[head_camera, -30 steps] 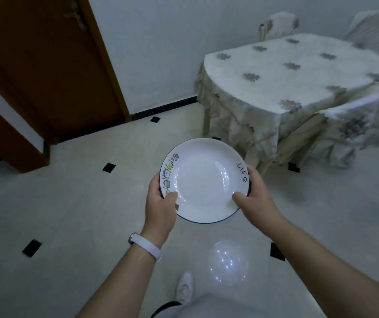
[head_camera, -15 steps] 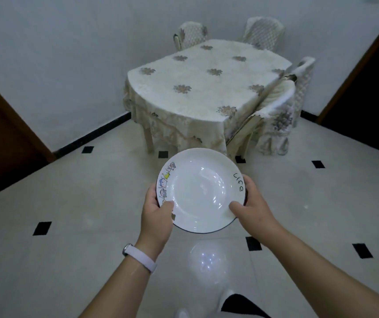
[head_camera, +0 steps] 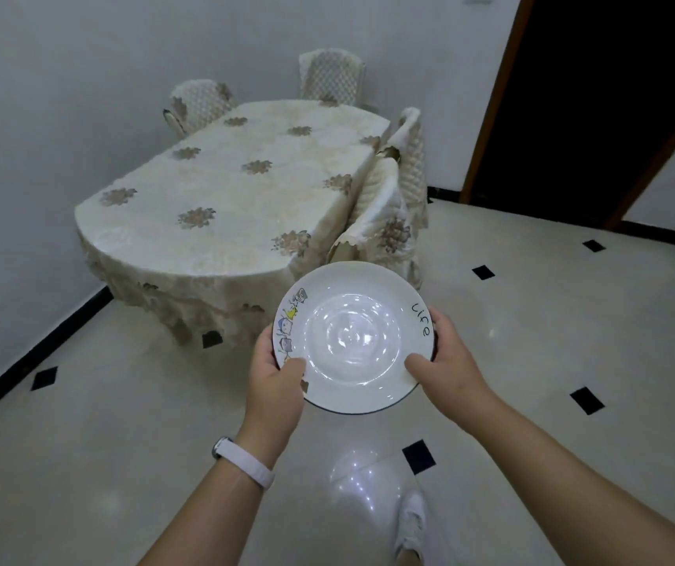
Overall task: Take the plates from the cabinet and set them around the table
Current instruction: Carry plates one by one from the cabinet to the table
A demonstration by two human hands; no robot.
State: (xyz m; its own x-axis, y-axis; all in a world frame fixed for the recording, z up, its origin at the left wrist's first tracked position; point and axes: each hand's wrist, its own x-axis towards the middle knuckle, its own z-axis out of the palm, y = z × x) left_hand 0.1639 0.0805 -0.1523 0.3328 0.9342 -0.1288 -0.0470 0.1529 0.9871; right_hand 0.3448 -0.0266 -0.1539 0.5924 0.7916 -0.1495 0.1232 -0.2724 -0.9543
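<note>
Evidently glazed ceramic, the white plate (head_camera: 354, 341) looks stiff, slick and breakable. It is held level above the floor (head_camera: 123, 443), short of the cloth-covered bench (head_camera: 225, 206). The left hand (head_camera: 276, 377) and right hand (head_camera: 448, 361) each grip opposite sides of its rim, a sound hold.

I hold the plate (head_camera: 354, 341) before me, my left hand (head_camera: 276, 381) on its rim at eight o'clock and my right hand (head_camera: 450, 361) at four. Beyond it, toward eleven o'clock, stands the table (head_camera: 221, 206), with the wall on its left. One chair (head_camera: 385, 222) is tucked in at its right side, another chair (head_camera: 331, 77) at its far end. A doorway (head_camera: 593, 96) lies at one o'clock.
</note>
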